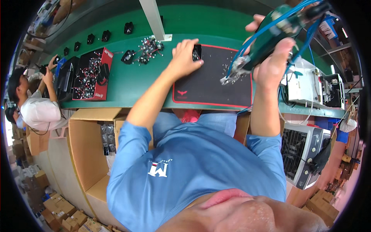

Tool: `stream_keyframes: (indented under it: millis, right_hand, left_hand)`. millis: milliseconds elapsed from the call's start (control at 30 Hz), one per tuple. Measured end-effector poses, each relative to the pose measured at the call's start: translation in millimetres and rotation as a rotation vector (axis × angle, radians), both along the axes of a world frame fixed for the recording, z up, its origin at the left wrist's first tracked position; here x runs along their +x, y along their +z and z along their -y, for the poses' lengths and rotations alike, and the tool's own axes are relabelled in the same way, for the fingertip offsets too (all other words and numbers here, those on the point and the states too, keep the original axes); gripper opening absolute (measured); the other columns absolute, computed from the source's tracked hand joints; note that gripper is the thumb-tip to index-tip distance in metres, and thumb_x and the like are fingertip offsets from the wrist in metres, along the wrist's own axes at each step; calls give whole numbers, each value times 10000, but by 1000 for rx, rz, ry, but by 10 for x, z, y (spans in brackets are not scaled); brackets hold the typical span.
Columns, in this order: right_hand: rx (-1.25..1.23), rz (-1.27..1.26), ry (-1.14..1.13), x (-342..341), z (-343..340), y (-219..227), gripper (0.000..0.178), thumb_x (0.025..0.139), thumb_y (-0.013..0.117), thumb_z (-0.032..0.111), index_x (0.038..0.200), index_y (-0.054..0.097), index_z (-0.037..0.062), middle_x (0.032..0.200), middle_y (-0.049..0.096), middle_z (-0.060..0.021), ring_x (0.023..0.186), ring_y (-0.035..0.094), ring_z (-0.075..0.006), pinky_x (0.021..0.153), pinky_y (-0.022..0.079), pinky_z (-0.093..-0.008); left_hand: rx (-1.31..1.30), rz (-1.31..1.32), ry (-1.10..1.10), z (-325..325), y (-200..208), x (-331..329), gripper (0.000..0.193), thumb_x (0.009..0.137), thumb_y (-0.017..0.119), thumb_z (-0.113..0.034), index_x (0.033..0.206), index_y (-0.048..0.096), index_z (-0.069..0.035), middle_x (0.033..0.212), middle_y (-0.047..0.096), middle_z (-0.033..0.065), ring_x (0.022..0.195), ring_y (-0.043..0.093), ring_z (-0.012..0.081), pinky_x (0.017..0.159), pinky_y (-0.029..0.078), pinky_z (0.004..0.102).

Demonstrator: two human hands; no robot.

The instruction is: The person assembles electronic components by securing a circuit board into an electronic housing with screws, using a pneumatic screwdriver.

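Observation:
My left hand (pixel 184 60) is closed around a small black part (pixel 197 52) at the far left corner of a black mat (pixel 205 91) with a red edge. In my right hand (pixel 270 69) is a dark green power screwdriver (pixel 266 40), held tilted above the mat's right side. Its tip end (pixel 228 79) points down and to the left, apart from the black part. Blue hoses run along the tool. Small silver screws (pixel 244 80) lie scattered on the mat under the tip. Left of my left hand sits a pile of small wired parts (pixel 148 50).
A red box (pixel 105 67) with wired parts stands left on the green table (pixel 135 89). Several black parts line the back near a metal post (pixel 152 19). White equipment (pixel 303 87) is at right. An open carton (pixel 89 150) stands below. Another person (pixel 38 104) works at far left.

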State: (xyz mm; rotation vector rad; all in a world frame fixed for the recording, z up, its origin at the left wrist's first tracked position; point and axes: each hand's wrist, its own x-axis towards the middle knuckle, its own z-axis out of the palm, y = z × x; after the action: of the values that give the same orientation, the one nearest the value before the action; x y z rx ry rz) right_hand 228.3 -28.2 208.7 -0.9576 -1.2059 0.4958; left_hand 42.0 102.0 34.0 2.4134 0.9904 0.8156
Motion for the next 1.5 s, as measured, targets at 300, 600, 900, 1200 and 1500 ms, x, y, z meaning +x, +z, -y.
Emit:
stream_keyframes:
  millis: [300, 600, 900, 1200, 1500]
  right_hand:
    - [136, 738, -360, -115, 930, -867, 413, 837, 795, 101, 1203, 628, 8, 1175, 640, -187, 1122, 637, -348, 949, 529, -425]
    - [-387, 617, 265, -335, 727, -1428, 250, 857, 775, 55, 1087, 682, 25, 1075, 682, -128, 860, 709, -290, 744, 592, -374]
    - [-310, 774, 219, -996, -794, -1670, 225, 895, 736, 113, 1097, 708, 18, 1000, 701, -135, 820, 710, -271, 760, 574, -374]
    - [-2, 993, -20, -1462, -1726, -2079, 122, 848, 703, 85, 967, 716, 61, 1029, 652, -161, 1049, 620, -373, 883, 530, -487]
    - [-425, 727, -37, -1220, -1795, -1718, 214, 862, 830, 251, 977, 802, 72, 867, 772, -99, 765, 707, -176, 758, 554, -318]
  left_hand:
    - [-157, -199, 154, -1766, -244, 580, 867, 775, 884, -261, 1510, 452, -105, 1544, 448, 166, 1447, 426, 366, 1157, 382, 510]
    - [241, -318, -154, -1327, 177, -140, 688, 895, 742, -60, 1525, 475, -132, 1659, 342, 149, 1515, 348, 351, 1208, 334, 493]
    - [-93, 342, 215, 806, 1476, -2915, 318, 966, 672, -43, 1282, 658, -1, 1209, 663, 93, 1163, 629, 169, 975, 501, 314]
    - [-548, -196, 941, 2658, -46, -4848, 296, 904, 742, -70, 1179, 673, 14, 1077, 715, 174, 1000, 705, 290, 902, 562, 384]
    - [-762, -121, 856, 2611, -1100, -5073, 401, 873, 793, -152, 1230, 689, -2, 1113, 725, 154, 1016, 704, 260, 908, 560, 380]
